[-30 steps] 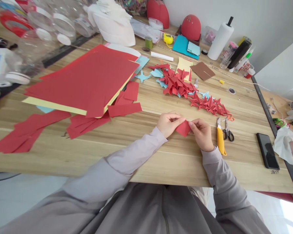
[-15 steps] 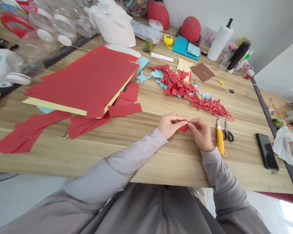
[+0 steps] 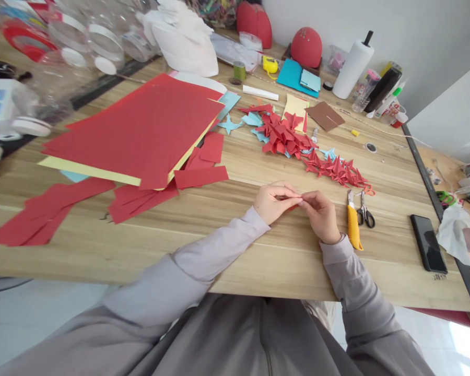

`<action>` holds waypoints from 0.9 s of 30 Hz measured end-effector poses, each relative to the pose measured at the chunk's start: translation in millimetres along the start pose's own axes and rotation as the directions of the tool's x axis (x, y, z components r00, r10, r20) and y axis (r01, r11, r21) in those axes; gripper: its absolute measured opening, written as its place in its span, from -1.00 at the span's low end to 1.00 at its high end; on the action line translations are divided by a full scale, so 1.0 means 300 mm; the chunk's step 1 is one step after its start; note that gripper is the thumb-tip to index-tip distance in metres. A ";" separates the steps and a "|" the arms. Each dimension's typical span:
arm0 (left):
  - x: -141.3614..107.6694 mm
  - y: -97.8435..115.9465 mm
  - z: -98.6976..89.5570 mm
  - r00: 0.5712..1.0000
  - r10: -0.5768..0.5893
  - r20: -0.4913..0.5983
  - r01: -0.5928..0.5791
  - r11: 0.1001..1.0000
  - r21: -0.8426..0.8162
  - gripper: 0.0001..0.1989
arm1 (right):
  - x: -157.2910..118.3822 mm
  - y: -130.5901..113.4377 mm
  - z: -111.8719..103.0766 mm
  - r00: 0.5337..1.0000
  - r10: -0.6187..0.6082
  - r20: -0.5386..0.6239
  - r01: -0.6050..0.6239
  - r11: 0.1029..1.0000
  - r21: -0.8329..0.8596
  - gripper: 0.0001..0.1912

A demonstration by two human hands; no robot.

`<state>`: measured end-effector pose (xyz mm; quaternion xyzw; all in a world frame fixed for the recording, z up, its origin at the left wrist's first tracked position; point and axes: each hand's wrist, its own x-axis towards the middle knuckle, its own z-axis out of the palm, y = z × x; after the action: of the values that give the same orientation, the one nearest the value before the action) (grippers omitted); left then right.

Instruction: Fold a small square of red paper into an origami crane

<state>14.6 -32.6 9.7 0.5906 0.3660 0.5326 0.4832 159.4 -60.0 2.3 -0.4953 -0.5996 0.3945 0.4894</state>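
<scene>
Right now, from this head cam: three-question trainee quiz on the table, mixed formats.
1. True or false: the yellow utility knife lies closer to the right hand than the black phone does.
2. What do the right hand and the left hand pinch between them? A) scissors B) a piece of red paper C) a blue paper star
3. What colour is the sheet showing beneath the big stack of red paper?

Key: 1 true; 2 B; 3 pale yellow.

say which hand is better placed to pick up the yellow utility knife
Right, probably: the right hand lies closest to the yellow utility knife, while the left hand sits farther off; both pinch the small red paper.
</scene>
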 end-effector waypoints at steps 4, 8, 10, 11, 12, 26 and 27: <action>-0.001 0.002 -0.002 1.000 0.021 0.002 -0.021 0.999 0.025 -0.88 | -0.005 -0.006 -0.001 1.000 0.003 0.007 -0.003 0.997 -0.077 -0.85; 0.002 0.008 -0.008 1.000 -0.001 -0.006 0.001 1.000 0.019 -0.78 | -0.005 -0.010 0.003 1.000 0.020 0.024 -0.020 0.999 -0.035 -0.82; 0.003 0.013 -0.010 0.999 -0.036 0.012 0.036 0.999 0.003 -0.73 | -0.002 -0.012 0.002 0.999 0.051 -0.006 -0.051 0.999 0.009 -0.80; 0.003 0.015 -0.010 0.998 -0.056 0.023 0.056 0.998 -0.011 -0.73 | 0.001 -0.014 0.001 0.997 0.065 -0.030 -0.064 0.997 0.034 -0.80; 0.002 0.016 -0.009 0.996 -0.078 0.034 0.079 0.996 -0.029 -0.74 | 0.003 -0.015 -0.001 0.996 0.077 -0.054 -0.074 0.995 0.060 -0.79; -0.009 -0.014 0.007 0.988 -0.145 0.056 0.142 0.989 0.053 -0.86 | 0.010 -0.030 -0.019 0.994 0.047 -0.100 -0.036 0.994 0.107 -0.86; -0.010 -0.015 0.007 0.988 -0.142 0.054 0.139 0.989 0.048 -0.84 | 0.010 -0.031 -0.020 0.995 0.042 -0.095 -0.031 0.993 0.112 -0.88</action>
<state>16.5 -34.7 4.7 0.5891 0.4043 0.4718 0.5167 163.2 -58.9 13.1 -0.4972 -0.5432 0.4111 0.5373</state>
